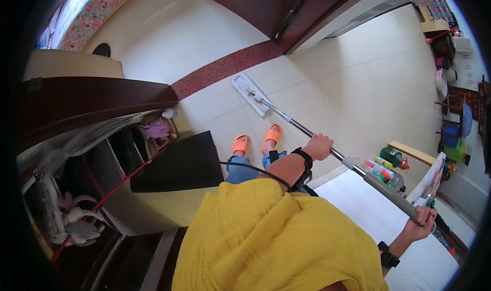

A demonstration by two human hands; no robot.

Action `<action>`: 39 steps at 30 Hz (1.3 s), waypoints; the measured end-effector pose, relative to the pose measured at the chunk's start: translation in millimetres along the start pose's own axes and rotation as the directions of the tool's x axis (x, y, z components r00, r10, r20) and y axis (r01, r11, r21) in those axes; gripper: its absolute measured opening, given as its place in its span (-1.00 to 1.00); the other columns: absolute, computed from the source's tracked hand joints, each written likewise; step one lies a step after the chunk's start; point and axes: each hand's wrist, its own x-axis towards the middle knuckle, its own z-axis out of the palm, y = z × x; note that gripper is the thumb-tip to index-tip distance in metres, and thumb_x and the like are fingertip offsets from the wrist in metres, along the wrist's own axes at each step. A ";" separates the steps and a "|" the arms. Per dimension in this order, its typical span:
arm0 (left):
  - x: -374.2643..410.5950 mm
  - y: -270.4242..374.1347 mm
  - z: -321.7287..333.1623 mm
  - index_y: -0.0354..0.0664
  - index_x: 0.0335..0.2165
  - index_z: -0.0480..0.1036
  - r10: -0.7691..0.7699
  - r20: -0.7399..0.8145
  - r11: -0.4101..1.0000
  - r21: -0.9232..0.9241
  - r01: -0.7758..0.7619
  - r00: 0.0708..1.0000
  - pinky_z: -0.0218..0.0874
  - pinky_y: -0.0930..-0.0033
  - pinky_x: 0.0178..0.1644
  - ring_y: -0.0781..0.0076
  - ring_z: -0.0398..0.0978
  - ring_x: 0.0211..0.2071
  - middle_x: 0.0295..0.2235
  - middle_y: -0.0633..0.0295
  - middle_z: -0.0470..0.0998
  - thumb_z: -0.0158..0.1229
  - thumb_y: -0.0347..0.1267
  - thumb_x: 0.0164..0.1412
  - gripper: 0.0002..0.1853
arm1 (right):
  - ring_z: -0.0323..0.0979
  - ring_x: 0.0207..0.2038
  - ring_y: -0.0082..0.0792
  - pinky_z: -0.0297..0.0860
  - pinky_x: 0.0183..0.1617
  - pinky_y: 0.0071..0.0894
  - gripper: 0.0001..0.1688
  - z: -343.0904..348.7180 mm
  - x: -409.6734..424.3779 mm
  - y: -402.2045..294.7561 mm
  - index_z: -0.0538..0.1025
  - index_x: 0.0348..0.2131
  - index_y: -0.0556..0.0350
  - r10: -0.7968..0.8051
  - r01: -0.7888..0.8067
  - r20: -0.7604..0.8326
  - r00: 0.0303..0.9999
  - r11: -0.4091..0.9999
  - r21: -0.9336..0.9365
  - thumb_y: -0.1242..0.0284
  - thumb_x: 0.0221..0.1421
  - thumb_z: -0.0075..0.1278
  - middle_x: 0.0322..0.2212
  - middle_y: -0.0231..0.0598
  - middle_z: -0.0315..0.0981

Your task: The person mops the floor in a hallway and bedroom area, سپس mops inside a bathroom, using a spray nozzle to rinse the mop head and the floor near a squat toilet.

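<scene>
My left hand (319,146) grips the metal pole (307,130) of a flat mop around its middle. My right hand (421,222) is closed around the grey grip (391,194) near the pole's upper end. From my hands the pole slants down and leftward to the mop head (251,96), a pale rectangular plate with a white pad. That head rests on the cream floor tiles (341,87), just ahead of my feet in orange slides (271,138). A dark red speckled threshold strip (230,66) lies close beyond it.
A dark wooden door (245,7) stands past the threshold. Left of my feet lies a black mat (178,164), beside a shoe rack (115,152) draped in clear plastic. At right are several bottles (391,156), a white surface (353,206) and a stool (456,110).
</scene>
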 end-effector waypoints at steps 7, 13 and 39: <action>-74.5 -70.5 -18.6 -0.15 -0.46 0.34 -0.052 -0.231 0.998 -0.056 0.041 0.972 0.07 0.14 -0.16 0.12 0.29 -0.25 -0.40 0.11 0.39 0.09 -0.34 -0.12 -0.82 | -0.05 -0.74 -0.68 0.03 -0.41 -0.52 -0.92 76.4 -3.8 36.4 0.24 -0.53 0.02 0.036 -0.038 0.208 0.978 0.999 0.003 0.44 -0.02 -0.20 -0.83 -0.55 -0.06; -133.7 -109.1 -34.1 -0.17 -0.52 0.27 -0.106 -0.616 0.984 -0.177 -0.006 0.781 0.07 0.17 -0.22 0.07 0.25 -0.32 -0.48 0.09 0.33 0.11 -0.45 -0.15 -0.83 | 0.07 -0.80 -0.64 0.12 -0.53 -0.56 -0.88 171.0 1.2 51.1 0.31 -0.57 0.00 -0.041 0.040 0.594 0.803 0.999 0.014 0.39 -0.07 -0.09 -0.85 -0.54 0.13; -94.2 2.4 160.7 -0.15 -0.52 0.30 0.192 -0.272 0.977 -0.039 -0.210 0.943 -0.10 0.10 0.07 0.14 0.24 -0.21 -0.43 0.12 0.34 0.08 -0.48 -0.17 -0.87 | 0.04 -0.84 -0.57 0.09 -0.59 -0.50 -0.88 77.2 -274.3 -13.4 0.28 -0.72 0.05 -0.207 0.283 0.229 0.951 0.881 -0.379 0.59 -0.23 -0.17 -0.88 -0.45 0.12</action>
